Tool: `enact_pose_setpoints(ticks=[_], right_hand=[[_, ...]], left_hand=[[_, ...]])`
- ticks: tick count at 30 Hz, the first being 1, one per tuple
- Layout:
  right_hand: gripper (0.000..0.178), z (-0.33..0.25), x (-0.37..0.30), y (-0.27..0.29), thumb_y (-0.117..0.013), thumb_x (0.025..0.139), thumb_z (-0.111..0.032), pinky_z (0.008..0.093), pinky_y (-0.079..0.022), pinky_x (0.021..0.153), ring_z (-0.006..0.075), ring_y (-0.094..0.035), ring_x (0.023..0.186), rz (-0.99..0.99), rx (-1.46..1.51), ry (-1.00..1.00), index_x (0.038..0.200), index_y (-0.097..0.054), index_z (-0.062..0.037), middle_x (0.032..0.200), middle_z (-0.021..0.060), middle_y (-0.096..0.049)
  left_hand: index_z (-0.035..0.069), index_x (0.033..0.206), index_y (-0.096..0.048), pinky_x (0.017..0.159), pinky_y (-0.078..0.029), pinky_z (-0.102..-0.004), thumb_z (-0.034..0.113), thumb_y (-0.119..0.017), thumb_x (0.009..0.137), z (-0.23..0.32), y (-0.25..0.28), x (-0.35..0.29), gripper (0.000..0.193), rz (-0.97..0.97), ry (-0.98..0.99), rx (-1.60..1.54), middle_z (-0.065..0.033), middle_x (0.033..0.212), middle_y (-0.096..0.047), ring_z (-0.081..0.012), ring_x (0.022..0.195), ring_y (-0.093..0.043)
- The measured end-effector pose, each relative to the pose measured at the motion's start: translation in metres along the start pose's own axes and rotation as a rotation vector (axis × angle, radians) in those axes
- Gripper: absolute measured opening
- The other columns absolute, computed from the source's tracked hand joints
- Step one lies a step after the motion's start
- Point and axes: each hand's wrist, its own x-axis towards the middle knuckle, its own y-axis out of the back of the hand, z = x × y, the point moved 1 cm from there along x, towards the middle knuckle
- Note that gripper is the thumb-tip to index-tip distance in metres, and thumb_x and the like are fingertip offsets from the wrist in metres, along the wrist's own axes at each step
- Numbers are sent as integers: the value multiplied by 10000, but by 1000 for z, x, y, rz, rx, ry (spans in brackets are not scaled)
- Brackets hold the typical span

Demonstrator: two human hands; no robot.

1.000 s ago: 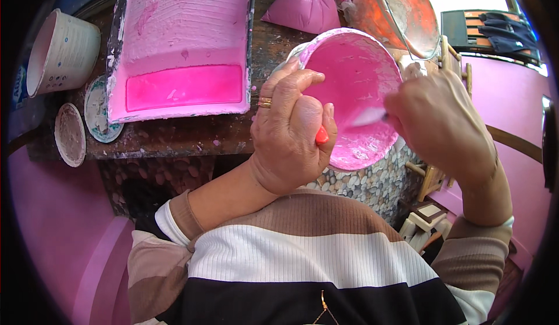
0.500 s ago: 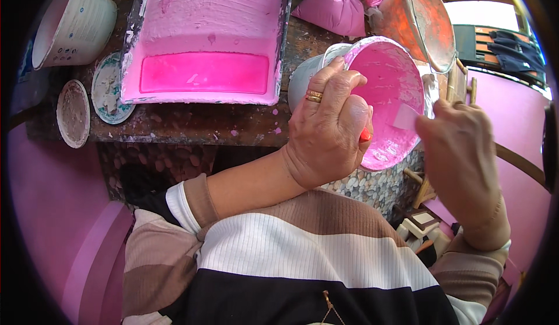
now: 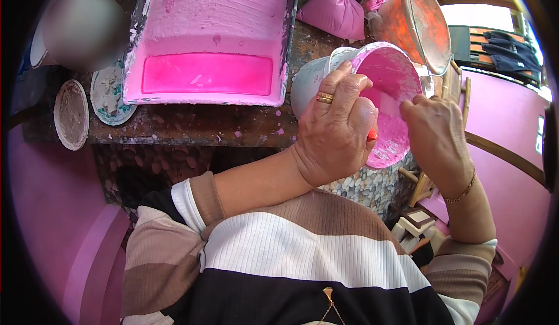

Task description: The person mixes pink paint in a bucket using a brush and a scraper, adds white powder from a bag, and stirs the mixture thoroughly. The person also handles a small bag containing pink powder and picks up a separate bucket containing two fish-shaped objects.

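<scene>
A white bucket, its inside coated with pink paint, lies tipped at the table's right front edge with its mouth to the right. My left hand is closed on the bucket's near rim. A small orange piece shows under its fingers; what it belongs to is hidden. My right hand is closed at the mouth's right side. It holds a flat, pale scraper that reaches inside against the pink wall; the scraper's grip end is hidden by my fingers.
Left of the bucket lies a paint tray with bright pink paint in its well. Two smeared lids and a white tub are farther left. Behind stand a bag of pink paint and an orange-stained bucket.
My right hand has moved left, closer to the bucket's mouth, and the scraper has gone deeper inside. My left hand keeps its hold; the whole view has shifted slightly.
</scene>
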Motion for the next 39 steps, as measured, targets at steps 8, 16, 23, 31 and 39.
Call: enact_pose_setpoints(ticks=[8, 16, 23, 31, 39], right_hand=[[105, 15, -11, 10, -582, 733, 6, 407, -478, 634, 294, -621, 676, 175, 105, -110, 796, -640, -54, 703, 110, -596], [65, 18, -20, 13, -595, 779, -57, 394, -475, 615, 277, -625, 646, 94, 262, -47, 783, -659, -48, 714, 114, -609], [72, 8, -13, -7, -597, 760, -67, 407, -487, 629, 290, -646, 676, -89, 105, -18, 748, -668, -53, 725, 141, -622], [67, 2, -20, -15, -574, 699, -5, 421, -500, 617, 332, -640, 638, -150, 217, -52, 696, -641, -11, 631, 165, -608], [192, 22, -44, 14, -588, 745, 22, 434, -484, 706, 341, -639, 796, 175, 497, -295, 932, -629, -2, 845, 179, -630]], left_hand=[[10, 784, -539, 960, -447, -460, 93, -634, 732, 1, 2, 0, 136, 16, 9, -15, -194, 1076, -548, -405, 1105, -515], [17, 737, -504, 955, -451, -451, 40, -646, 754, 4, 5, 4, 144, 5, -1, 10, -176, 1042, -563, -373, 1075, -521], [17, 746, -516, 957, -455, -453, 40, -641, 758, 3, 3, 4, 128, 7, -1, -1, -173, 1055, -558, -371, 1077, -523], [15, 751, -514, 969, -439, -459, 43, -629, 765, 4, 3, 7, 119, -11, -41, 3, -176, 1069, -555, -374, 1085, -518], [19, 762, -506, 972, -413, -484, 38, -612, 779, 4, 5, 9, 109, -42, -68, 36, -195, 1026, -569, -392, 1052, -536]])
